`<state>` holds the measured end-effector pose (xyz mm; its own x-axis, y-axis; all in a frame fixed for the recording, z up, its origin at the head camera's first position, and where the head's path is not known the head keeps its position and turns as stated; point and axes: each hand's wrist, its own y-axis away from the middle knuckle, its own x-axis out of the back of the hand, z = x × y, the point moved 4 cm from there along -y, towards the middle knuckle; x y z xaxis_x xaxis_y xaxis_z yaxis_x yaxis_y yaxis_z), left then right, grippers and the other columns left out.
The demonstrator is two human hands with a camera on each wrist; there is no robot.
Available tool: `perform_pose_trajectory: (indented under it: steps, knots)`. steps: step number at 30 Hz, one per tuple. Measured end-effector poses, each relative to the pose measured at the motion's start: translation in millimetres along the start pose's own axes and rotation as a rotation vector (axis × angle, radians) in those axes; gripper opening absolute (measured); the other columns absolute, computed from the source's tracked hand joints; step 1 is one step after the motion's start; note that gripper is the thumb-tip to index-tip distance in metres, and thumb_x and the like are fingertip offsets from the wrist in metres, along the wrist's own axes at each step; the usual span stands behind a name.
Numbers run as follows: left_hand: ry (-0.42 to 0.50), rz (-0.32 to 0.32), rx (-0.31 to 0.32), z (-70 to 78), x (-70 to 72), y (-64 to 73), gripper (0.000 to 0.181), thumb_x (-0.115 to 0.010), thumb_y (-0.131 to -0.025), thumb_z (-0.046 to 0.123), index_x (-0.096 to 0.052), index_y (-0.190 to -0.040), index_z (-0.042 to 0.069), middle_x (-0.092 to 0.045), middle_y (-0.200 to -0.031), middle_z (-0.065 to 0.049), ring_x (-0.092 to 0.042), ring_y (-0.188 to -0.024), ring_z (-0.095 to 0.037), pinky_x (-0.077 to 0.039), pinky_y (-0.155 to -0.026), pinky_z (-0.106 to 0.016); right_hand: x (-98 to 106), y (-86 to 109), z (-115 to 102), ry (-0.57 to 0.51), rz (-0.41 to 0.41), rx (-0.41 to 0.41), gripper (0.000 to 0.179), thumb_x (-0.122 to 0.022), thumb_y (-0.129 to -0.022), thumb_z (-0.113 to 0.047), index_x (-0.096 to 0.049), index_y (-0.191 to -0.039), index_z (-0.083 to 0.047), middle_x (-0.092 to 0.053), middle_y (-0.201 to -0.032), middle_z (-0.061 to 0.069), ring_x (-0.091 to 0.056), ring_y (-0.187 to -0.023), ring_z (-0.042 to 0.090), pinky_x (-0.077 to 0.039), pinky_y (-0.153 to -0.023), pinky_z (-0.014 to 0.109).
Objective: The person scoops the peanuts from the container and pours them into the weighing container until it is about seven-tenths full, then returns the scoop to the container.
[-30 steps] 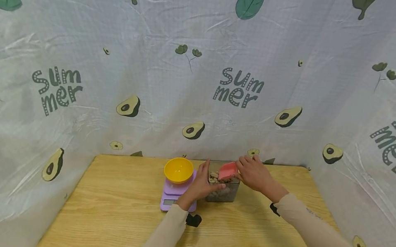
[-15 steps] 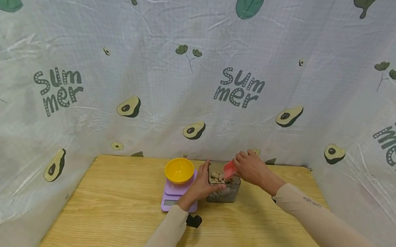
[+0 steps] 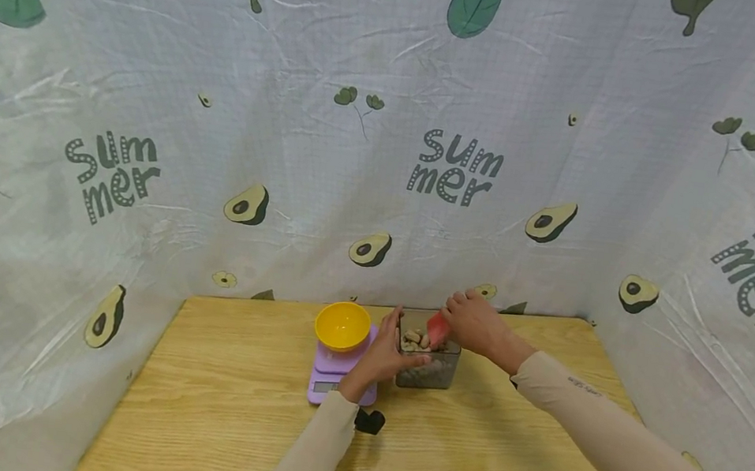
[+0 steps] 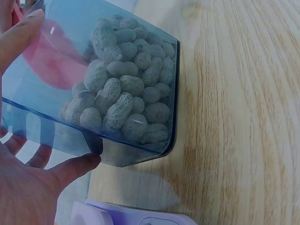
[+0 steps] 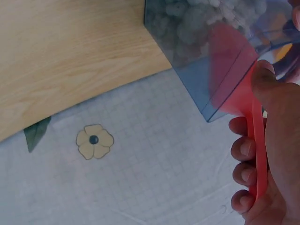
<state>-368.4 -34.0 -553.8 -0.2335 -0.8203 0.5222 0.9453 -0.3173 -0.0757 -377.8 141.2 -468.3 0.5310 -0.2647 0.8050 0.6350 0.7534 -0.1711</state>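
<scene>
A clear grey plastic bin (image 3: pixel 438 372) stands on the table, filled partway with peanuts in their shells (image 4: pixel 124 86). My left hand (image 3: pixel 381 359) holds the bin at its near left corner, thumb along the front wall and fingers at the left side. My right hand (image 3: pixel 480 327) grips the handle of a red scoop (image 3: pixel 437 329), fingers curled round it with the thumb near the blade. In the left wrist view the scoop's blade (image 4: pixel 58 58) shows through the bin wall, tilted down against the peanuts. Part of the blade is hidden by the right hand in the head view.
Left of the bin, a yellow bowl (image 3: pixel 342 326) sits on a purple kitchen scale (image 3: pixel 322 397) with a small display. The wooden table (image 3: pixel 219 406) ends at a printed sheet (image 3: pixel 313 179) hanging behind it and along both sides.
My right hand has moved slightly left and turned the scoop from lying flatter to steeply tilted, its blade down at the peanuts. My left hand keeps its hold on the bin.
</scene>
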Motion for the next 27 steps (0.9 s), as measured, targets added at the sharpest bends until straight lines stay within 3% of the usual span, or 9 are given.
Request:
perform_pose_trajectory:
  steps: [4, 9, 16, 27]
  knots:
    - [0.002, -0.01, 0.021, -0.9, -1.2, 1.1, 0.117, -0.079, -0.076, 0.055, -0.003, -0.159, 0.021, -0.011, -0.165, -0.011, -0.028, -0.147, -0.037, -0.031, -0.116, -0.056, -4.0, -0.7, -4.0, -0.044, -0.043, 0.04, 0.034, -0.072, -0.087, -0.039, -0.068, -0.108, -0.013, -0.068, -0.101, 0.003, -0.061, -0.092, 0.021, -0.048, -0.079, 0.036]
    - [-0.004, -0.013, 0.011, -0.7, -0.7, 0.6, 0.116, -0.078, -0.077, 0.054, -0.003, -0.159, 0.023, -0.01, -0.165, -0.011, -0.027, -0.147, -0.037, -0.03, -0.117, -0.057, -8.7, 2.4, -4.1, -0.114, -0.095, -0.011, 0.033, -0.072, -0.088, -0.039, -0.067, -0.109, -0.014, -0.068, -0.102, 0.003, -0.061, -0.094, 0.022, -0.049, -0.083, 0.039]
    - [0.005, -0.023, 0.02, 0.1, -3.3, 1.2, 0.115, -0.078, -0.078, 0.054, -0.003, -0.159, 0.022, -0.011, -0.165, -0.012, -0.027, -0.147, -0.036, -0.03, -0.117, -0.056, -6.6, 0.8, -8.7, -0.15, -0.026, -0.021, 0.036, -0.074, -0.085, -0.042, -0.069, -0.104, -0.012, -0.069, -0.097, 0.003, -0.062, -0.088, 0.021, -0.047, -0.078, 0.036]
    - [0.004, 0.012, 0.019, 3.6, -2.2, 0.3, 0.114, -0.078, -0.078, 0.053, -0.004, -0.159, 0.022, -0.012, -0.165, -0.012, -0.027, -0.147, -0.038, -0.03, -0.117, -0.057, -6.5, -5.9, -6.3, -0.166, -0.072, 0.013, 0.041, -0.074, -0.084, -0.047, -0.07, -0.106, -0.013, -0.071, -0.101, 0.001, -0.063, -0.092, 0.02, -0.05, -0.084, 0.038]
